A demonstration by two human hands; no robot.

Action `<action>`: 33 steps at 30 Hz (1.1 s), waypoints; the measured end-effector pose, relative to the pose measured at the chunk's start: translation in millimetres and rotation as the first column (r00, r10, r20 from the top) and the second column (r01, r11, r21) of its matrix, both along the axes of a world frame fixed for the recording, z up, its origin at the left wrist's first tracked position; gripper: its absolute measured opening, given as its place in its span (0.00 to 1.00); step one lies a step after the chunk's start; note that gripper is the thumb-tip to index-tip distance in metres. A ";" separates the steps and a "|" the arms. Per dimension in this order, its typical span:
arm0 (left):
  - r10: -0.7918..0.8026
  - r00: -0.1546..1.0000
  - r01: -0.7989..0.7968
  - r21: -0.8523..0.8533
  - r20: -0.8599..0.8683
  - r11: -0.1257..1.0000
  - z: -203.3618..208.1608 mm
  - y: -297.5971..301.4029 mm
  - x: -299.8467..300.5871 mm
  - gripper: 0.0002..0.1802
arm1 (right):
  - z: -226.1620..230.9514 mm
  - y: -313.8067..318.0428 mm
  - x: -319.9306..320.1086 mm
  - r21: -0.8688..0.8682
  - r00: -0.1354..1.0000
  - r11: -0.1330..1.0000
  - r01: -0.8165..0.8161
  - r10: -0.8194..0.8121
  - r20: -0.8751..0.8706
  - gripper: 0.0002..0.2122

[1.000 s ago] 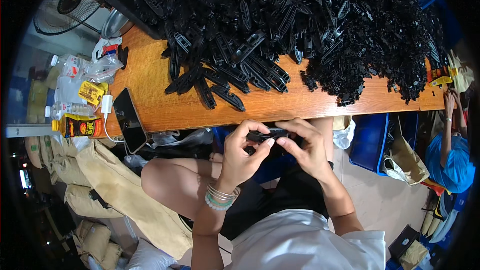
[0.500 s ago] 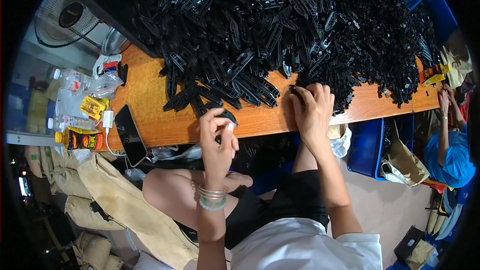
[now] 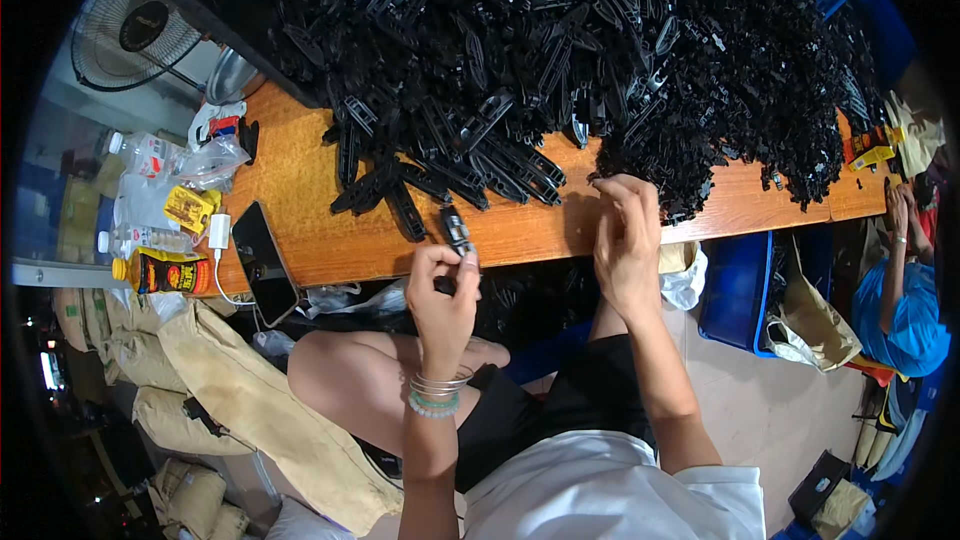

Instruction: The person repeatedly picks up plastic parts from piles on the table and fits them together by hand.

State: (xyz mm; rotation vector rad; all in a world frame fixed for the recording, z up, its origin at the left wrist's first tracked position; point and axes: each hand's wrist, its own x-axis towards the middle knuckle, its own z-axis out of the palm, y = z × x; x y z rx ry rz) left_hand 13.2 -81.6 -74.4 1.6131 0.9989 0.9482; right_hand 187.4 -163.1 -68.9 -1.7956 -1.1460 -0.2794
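Observation:
Between the thumb and fingers of my left hand (image 3: 443,302) is a long black plastic part (image 3: 455,228), pointing up over the table's near edge. My right hand (image 3: 628,245) is at the near side of the heap of small black parts (image 3: 690,180), its fingers bent and drawn together. Whatever lies at those fingertips is too small to name. A large pile of long black plastic parts (image 3: 470,60) covers the far middle of the wooden table (image 3: 290,165). Several of these parts lie loose just beyond my left hand.
On the left are a phone (image 3: 264,265) with a white charger (image 3: 219,231), a yellow-capped bottle (image 3: 165,272), clear bottles and a fan (image 3: 140,30). A blue crate (image 3: 735,305) stands below the table at right. A person in blue (image 3: 895,310) works at far right.
My left hand has turned, and the long part now points upward from its fingers. My right hand has shifted slightly toward me, its fingers closer together.

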 end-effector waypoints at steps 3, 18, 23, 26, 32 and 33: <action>-0.108 0.964 0.163 -0.219 0.244 0.962 1.7 -13.4 4.5 0.08 | -3.9 -1.4 -25.5 0.109 0.829 0.964 -0.241 0.263 -0.493 0.13; -0.282 0.933 0.344 -0.323 0.225 0.882 17.4 -20.6 -0.5 0.15 | 14.8 -21.1 -48.6 0.140 0.624 0.900 -0.413 0.392 -0.676 0.07; -0.288 0.944 0.326 -0.329 0.161 0.886 20.8 -21.5 -3.9 0.11 | 12.7 -21.1 -43.8 0.044 0.844 0.917 -0.396 0.383 -0.375 0.08; -0.283 0.945 0.328 -0.423 0.167 0.845 25.1 -20.1 -4.4 0.11 | 18.4 -23.5 -39.9 -0.036 0.904 0.927 -0.372 0.354 -0.239 0.09; -0.255 0.950 0.305 -0.360 0.180 0.882 18.1 -18.7 -4.0 0.09 | 23.6 -25.2 -37.0 -0.147 0.916 0.904 -0.400 0.392 -0.081 0.10; -0.256 0.950 0.306 -0.360 0.181 0.881 17.0 -19.1 -3.6 0.09 | 19.3 -26.5 -38.0 -0.080 0.845 0.892 -0.445 0.388 -0.369 0.10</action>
